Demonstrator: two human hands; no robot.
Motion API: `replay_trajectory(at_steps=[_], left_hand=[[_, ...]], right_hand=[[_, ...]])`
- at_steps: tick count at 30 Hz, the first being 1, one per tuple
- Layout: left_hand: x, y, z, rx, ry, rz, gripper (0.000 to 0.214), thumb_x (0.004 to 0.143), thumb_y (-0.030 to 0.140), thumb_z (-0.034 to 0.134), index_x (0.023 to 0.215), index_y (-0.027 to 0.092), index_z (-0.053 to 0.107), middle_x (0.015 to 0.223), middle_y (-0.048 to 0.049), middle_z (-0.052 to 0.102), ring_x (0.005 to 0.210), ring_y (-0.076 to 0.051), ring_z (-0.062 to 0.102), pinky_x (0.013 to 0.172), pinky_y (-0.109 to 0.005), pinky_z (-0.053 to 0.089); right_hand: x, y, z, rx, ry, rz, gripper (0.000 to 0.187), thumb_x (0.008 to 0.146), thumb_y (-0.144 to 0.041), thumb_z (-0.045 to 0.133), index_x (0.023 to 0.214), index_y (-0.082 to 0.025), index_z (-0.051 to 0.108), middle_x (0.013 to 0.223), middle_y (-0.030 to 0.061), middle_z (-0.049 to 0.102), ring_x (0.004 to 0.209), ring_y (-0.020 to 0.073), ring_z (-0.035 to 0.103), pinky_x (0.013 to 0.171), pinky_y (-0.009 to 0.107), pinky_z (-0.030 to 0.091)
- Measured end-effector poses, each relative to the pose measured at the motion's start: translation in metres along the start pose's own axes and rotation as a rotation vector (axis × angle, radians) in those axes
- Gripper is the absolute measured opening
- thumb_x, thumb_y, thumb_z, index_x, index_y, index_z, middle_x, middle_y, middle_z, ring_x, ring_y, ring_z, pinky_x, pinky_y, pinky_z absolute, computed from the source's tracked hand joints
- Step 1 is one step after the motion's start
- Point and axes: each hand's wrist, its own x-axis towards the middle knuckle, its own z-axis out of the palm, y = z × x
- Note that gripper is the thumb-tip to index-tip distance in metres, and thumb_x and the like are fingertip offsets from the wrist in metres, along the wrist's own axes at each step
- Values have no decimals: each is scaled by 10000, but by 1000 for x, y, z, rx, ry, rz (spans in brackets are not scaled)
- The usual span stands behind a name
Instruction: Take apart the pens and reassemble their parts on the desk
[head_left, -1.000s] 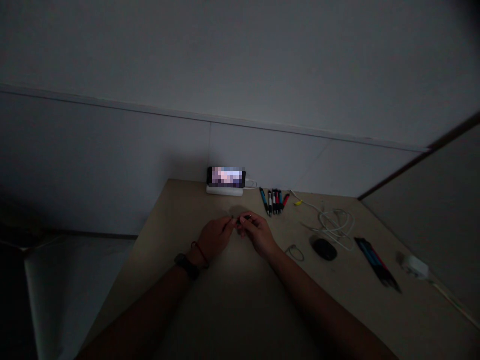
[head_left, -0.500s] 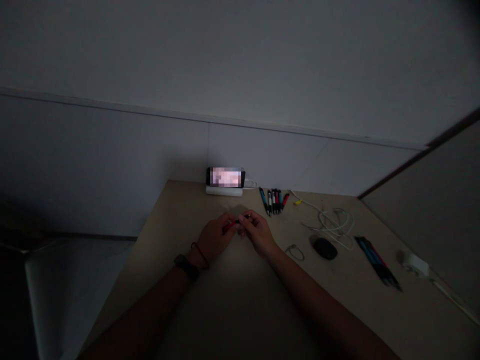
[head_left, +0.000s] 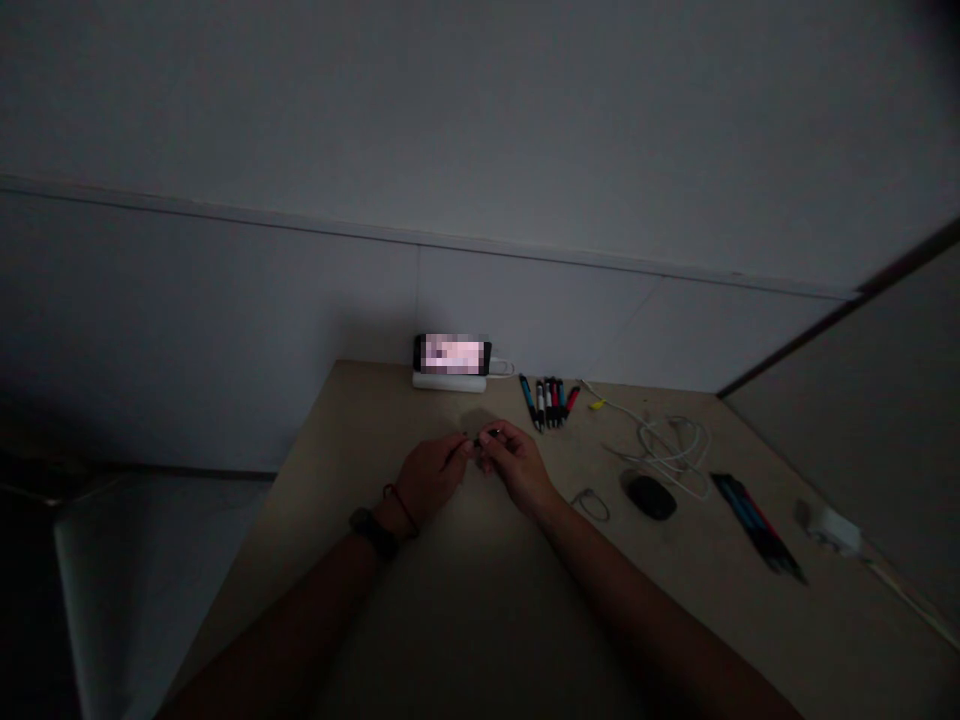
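Observation:
Over the middle of the table, both hands are closed on a slim pen [head_left: 478, 442]. My left hand [head_left: 439, 468], with a dark watch and a thin band at the wrist, pinches its left part and covers most of it. The fingers of my right hand [head_left: 515, 460] grip the dark right end. Only a short dark stretch of the pen shows between the fingertips. Dim light hides whether it is in one piece. Behind my right hand lies a row of several pens [head_left: 551, 402] in blue, white, black and red.
A lit phone [head_left: 452, 355] leans on a white block [head_left: 450, 382] by the wall. On the right lie white cables [head_left: 667, 450], a black mouse [head_left: 651, 497], a small loop of cord [head_left: 592, 505], another bunch of pens [head_left: 757, 525] and a white plug or socket [head_left: 834, 530].
The red part of the pen that showed at my left fingers is now hidden by that hand. Both hands stay nearly in the same place.

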Motion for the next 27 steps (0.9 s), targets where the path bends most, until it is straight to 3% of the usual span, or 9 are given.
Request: replay_trajectory(at_steps=[13, 27], left_hand=[[1, -2, 2, 12, 29, -27, 255, 970, 360, 469, 873, 193, 636, 690, 5, 613, 649, -152, 549, 607, -261, 364], [1, -4, 3, 29, 14, -28, 262, 965, 375, 483, 871, 196, 650, 672, 12, 613, 639, -150, 549, 607, -264, 358]], right_hand=[[1, 3, -2, 39, -18, 18, 375, 709, -512, 836, 800, -196, 656, 572, -34, 614, 446, 114, 511, 454, 250, 403], [1, 4, -4, -3, -50, 7, 356, 744, -517, 815, 777, -203, 650, 575, -35, 614, 455, 120, 515, 470, 261, 404]])
